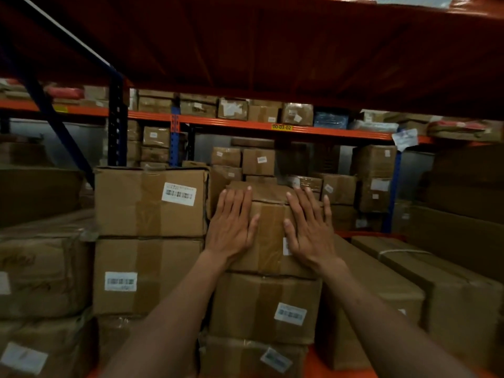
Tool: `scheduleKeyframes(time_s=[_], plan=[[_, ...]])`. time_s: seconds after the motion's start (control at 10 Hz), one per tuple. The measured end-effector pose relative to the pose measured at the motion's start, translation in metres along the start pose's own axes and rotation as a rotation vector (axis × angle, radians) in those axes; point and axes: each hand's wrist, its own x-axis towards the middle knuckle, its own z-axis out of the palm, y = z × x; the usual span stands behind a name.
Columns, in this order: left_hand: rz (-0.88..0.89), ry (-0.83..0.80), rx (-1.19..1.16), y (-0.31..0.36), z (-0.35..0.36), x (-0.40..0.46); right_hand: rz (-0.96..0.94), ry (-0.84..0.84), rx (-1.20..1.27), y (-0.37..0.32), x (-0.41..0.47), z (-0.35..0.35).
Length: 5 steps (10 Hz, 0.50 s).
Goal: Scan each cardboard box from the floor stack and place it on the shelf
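A taped cardboard box sits on top of a stack of two other boxes on the orange shelf. My left hand lies flat against its near face on the left, fingers spread. My right hand presses flat on the same face on the right, partly covering a white label. Neither hand wraps around the box. No scanner is in view.
A taller stack of labelled boxes stands directly to the left, touching the stack. Long boxes lie on the right. The orange deck of the shelf above hangs low overhead. More racks of boxes stand behind.
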Motion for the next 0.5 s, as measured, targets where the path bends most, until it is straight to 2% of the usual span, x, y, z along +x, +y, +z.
scheduleKeyframes(time_s=[0.1, 0.2, 0.3, 0.4, 0.5], plan=[[0.002, -0.015, 0.002, 0.005, 0.002, -0.003, 0.034, -0.068, -0.037, -0.003, -0.006, -0.002], [0.003, -0.054, 0.01, 0.003, 0.0, -0.007, 0.151, -0.092, 0.0, -0.02, -0.01, -0.005], [0.018, -0.159, 0.02, 0.003, -0.007, -0.036, 0.26, -0.232, 0.047, -0.041, -0.035, -0.011], [0.022, -0.291, 0.013, 0.008, -0.023, -0.064, 0.267, -0.488, 0.106, -0.048, -0.051, -0.028], [0.011, -0.366, -0.1, 0.012, -0.046, -0.13, 0.262, -0.679, 0.243, -0.046, -0.082, -0.063]])
